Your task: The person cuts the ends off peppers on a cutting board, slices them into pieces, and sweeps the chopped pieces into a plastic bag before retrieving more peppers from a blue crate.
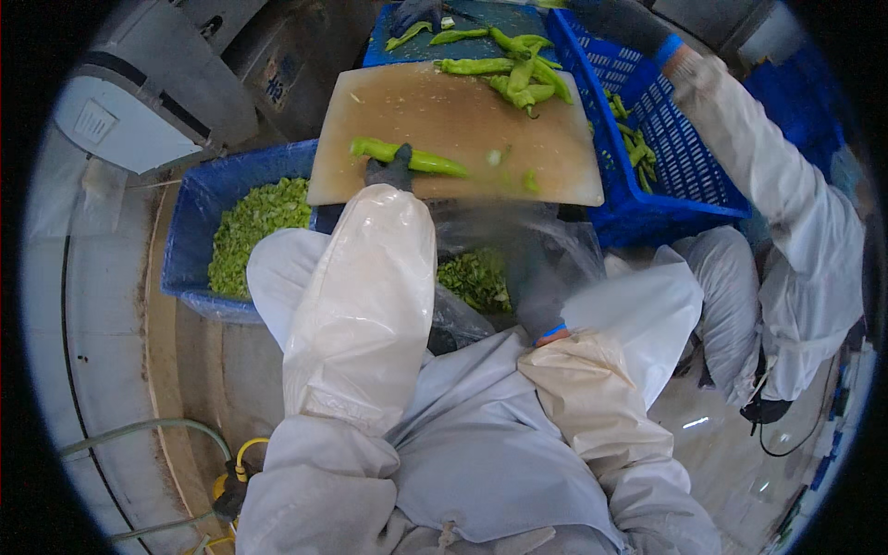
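Note:
My left hand (pixel 390 169), in a dark glove, grips a long green pepper (pixel 437 164) lying on the near part of a white cutting board (pixel 370 111). Motion smears my right hand (pixel 535 282), also dark-gloved; it is low, in front of the board's near edge, beside a clear plastic liner (pixel 578 250). Whether it holds anything cannot be made out. Small pale and green bits lie on the board right of the pepper. At the board's far right is a pile of whole green peppers (pixel 521 76). Chopped green pepper (pixel 476 277) shows below the board, between my knees.
A blue lined bin (pixel 190 217) of chopped pepper stands left. Right of the board is a blue slatted crate (pixel 680 148) with peppers inside. A co-worker's sleeved arm (pixel 740 120) reaches over it. Another gloved hand (pixel 418 14) works at a blue board (pixel 393 46) beyond.

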Motion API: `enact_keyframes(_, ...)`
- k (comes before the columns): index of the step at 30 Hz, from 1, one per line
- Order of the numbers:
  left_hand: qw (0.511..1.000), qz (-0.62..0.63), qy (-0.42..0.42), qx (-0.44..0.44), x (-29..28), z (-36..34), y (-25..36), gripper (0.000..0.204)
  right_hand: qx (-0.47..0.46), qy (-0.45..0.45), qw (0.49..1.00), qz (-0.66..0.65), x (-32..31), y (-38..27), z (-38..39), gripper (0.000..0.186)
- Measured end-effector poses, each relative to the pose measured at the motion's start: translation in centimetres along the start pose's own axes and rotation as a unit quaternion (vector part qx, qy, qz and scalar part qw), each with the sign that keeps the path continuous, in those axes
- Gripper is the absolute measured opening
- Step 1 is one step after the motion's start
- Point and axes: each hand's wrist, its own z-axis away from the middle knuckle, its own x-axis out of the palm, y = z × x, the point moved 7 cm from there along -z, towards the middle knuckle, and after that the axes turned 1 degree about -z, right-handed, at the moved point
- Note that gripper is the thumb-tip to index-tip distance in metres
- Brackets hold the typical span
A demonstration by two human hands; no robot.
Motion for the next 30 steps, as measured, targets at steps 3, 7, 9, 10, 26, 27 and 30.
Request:
enact_keyframes(3,0.996,-0.079,-0.029,0.026,2.3,0.7,0.2,0.033,-0.01,0.015,0.999,-0.049,0.2,1.0,-1.2,0.04)
enact_keyframes(7,0.96,-0.271,-0.075,0.011,3.7,0.0,-0.6,0.045,-0.03,0.027,0.999,-0.007,-1.2,-1.5,-2.8,0.04)
enact_keyframes(9,0.934,-0.292,0.022,0.206,5.0,2.7,2.1,0.055,-0.06,0.037,0.997,-0.039,-2.1,-2.5,-3.6,0.04)
enact_keyframes(10,0.953,-0.176,0.076,0.235,-4.3,-3.9,2.2,0.065,-0.087,-0.035,0.994,-0.062,-0.5,-10.3,-3.6,0.041)
enact_keyframes(26,0.985,0.164,0.051,-0.015,4.4,1.1,-2.9,0.034,-0.132,-0.148,0.98,0.024,6.4,-13.7,-16.4,0.047)
enact_keyframes(27,0.99,0.131,0.059,0.011,2.5,0.6,-2.8,0.034,-0.141,-0.161,0.977,0.012,7.8,-15.0,-16.1,0.047)
enact_keyframes(30,0.994,0.099,0.034,0.03,3.3,0.0,-3.5,0.034,-0.126,-0.147,0.979,0.059,6.9,-16.4,-17.2,0.044)
